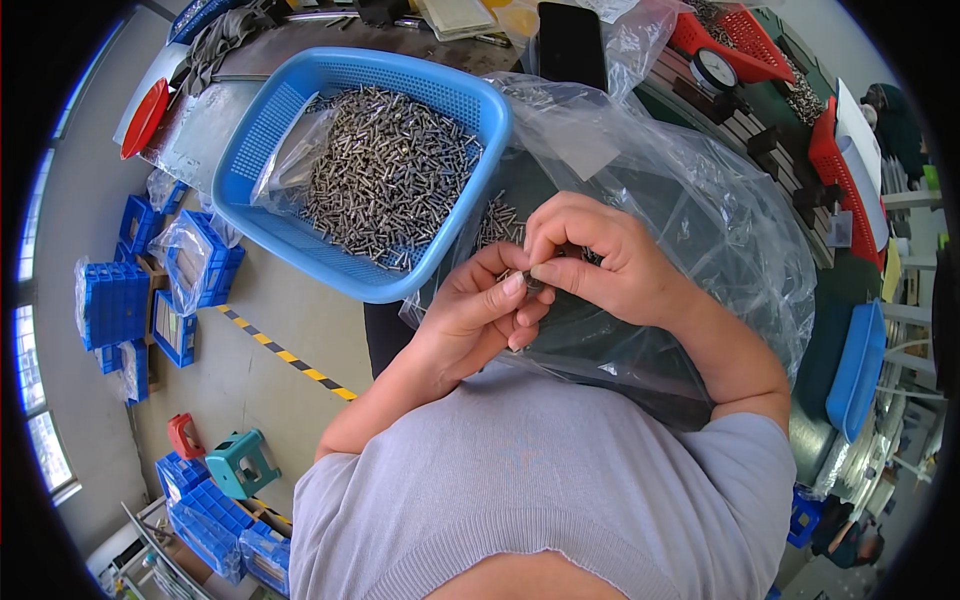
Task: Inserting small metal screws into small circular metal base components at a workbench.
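My left hand (pixel 478 312) and my right hand (pixel 605 258) meet in front of my chest. Between their fingertips is a small dark metal piece (pixel 533 283), pinched from both sides and mostly covered by the fingers. The left fingers curl inward, and whether more pieces lie in that palm I cannot tell. Just beyond the hands, a small heap of metal pins (pixel 498 222) rests on a clear plastic sheet (pixel 700 225). A blue perforated basket (pixel 350 283) stands to the left, holding a large mass of similar short metal pins (pixel 395 170) and a crumpled clear bag (pixel 298 160).
Behind the plastic lies a black phone (pixel 571 45). At the right are a dial gauge (pixel 713 69), red baskets (pixel 825 150) and a blue tray (pixel 856 370). A red dish (pixel 146 118) sits far left. Blue crates (pixel 112 303) and a teal stool (pixel 240 464) occupy the floor.
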{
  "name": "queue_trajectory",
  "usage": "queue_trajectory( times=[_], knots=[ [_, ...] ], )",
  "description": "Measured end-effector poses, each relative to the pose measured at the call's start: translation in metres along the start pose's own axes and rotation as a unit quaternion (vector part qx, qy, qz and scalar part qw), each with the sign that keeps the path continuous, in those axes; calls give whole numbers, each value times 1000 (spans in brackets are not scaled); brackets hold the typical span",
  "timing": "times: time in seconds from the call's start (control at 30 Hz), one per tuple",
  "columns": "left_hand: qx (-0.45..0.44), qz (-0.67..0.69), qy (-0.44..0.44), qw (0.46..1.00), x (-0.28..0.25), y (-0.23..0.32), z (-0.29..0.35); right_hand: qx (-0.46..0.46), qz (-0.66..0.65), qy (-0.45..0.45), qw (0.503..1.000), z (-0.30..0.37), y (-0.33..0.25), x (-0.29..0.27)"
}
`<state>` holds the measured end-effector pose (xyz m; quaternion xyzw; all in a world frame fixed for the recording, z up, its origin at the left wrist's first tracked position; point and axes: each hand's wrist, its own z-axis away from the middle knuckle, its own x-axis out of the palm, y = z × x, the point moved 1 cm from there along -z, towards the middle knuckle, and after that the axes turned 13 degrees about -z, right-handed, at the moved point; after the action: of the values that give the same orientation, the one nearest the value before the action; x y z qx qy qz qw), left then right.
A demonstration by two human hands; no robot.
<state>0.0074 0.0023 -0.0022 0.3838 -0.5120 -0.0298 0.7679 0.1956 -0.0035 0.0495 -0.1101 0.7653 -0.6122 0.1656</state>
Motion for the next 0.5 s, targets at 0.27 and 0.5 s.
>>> queue_trajectory(
  times=[0.27,0.5],
  knots=[
    [5,8,-3,1000,-2,-1,-1,-81,76,-10,994,-1,2,-1],
    [16,6,-2,1000,-1,-1,1,-136,132,-41,981,-2,-3,-5]
  ],
)
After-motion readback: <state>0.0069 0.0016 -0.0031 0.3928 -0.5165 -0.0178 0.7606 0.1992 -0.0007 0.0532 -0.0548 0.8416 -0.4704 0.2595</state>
